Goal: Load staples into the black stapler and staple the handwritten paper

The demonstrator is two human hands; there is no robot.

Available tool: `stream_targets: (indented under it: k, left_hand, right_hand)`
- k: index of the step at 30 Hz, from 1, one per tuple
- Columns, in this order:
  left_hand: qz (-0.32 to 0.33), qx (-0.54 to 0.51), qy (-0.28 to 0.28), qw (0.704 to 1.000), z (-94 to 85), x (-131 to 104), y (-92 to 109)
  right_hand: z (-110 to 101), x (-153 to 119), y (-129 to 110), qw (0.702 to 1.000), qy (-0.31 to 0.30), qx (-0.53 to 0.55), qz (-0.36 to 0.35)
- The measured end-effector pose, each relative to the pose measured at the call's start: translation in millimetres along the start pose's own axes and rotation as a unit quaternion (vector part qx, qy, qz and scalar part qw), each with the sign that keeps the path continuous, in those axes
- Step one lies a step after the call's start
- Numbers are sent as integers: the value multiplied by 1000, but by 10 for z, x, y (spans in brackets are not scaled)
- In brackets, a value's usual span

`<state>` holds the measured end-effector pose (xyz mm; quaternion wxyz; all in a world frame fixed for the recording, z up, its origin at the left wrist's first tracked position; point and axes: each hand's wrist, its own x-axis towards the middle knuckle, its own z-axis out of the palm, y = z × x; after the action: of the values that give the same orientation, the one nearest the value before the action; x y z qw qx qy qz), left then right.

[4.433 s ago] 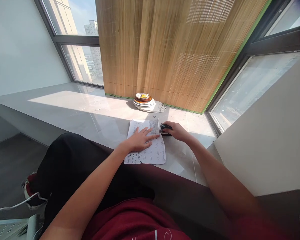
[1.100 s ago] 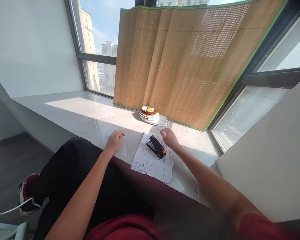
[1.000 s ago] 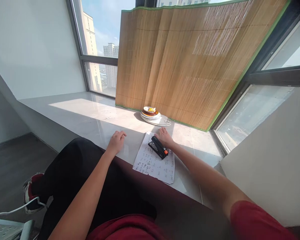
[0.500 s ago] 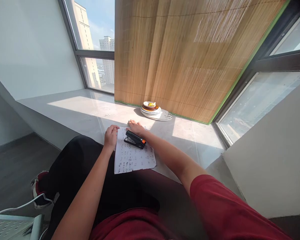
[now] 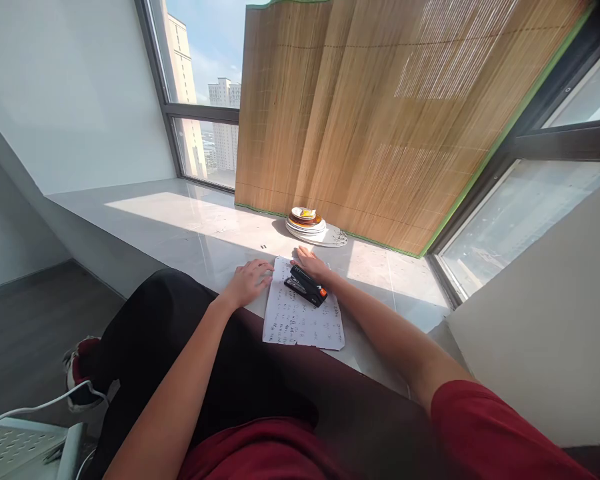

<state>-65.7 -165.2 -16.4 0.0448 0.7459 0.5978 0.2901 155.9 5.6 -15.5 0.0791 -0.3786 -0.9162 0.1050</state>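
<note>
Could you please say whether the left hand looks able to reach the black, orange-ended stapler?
Likely yes; only the white, handwritten paper lies between the left hand and the stapler.

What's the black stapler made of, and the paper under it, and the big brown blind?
Stapler: probably smooth plastic, moulded black with an orange bit. 
Paper: thin, matte white paper, with writing and ragged edges. 
Blind: maybe bamboo or reed, since fine tan strips let light through.
</note>
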Motion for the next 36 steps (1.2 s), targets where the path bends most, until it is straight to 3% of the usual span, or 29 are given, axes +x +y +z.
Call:
stream_targets:
  k: [4,9,12,15,20,23,27,30,33,36]
  left_hand:
    - [65,33,-78,994,33,-2,69]
    - [52,34,-86,994,39,-9,36]
    - [47,33,-80,995,48,-8,-9]
    - [34,52,-85,994,68,15,8]
    - [-32,115,-76,990,177,71,219]
    - [-58,140,-76,986,255,68,296]
    - [-59,126,-85,987,268,33,233]
    - [-59,105,-87,989,243,21,165]
    - [-57,89,-88,991,229,18,142]
    - [-57,76,-85,992,224,14,150]
  right_hand:
    - [35,53,-25,1000,4,-6,-14]
    - [-12,134,-195,996,72,48,-35]
    - [-123,-79,-205,991,120,53,-7]
    - [-218,-497,-204,985,152,79,15]
    - [-163,-1118,-298,976,149,157,-35]
    - [-61,-1198,-324,970,189,151,-34]
    - [-10,-1122,-283,961,218,166,-45]
    - [-53,-1129,-257,933,289,205,-64]
    - [-108,-1210,-251,892,392,223,-28]
    - [-120,-1281,-255,884,402,236,28]
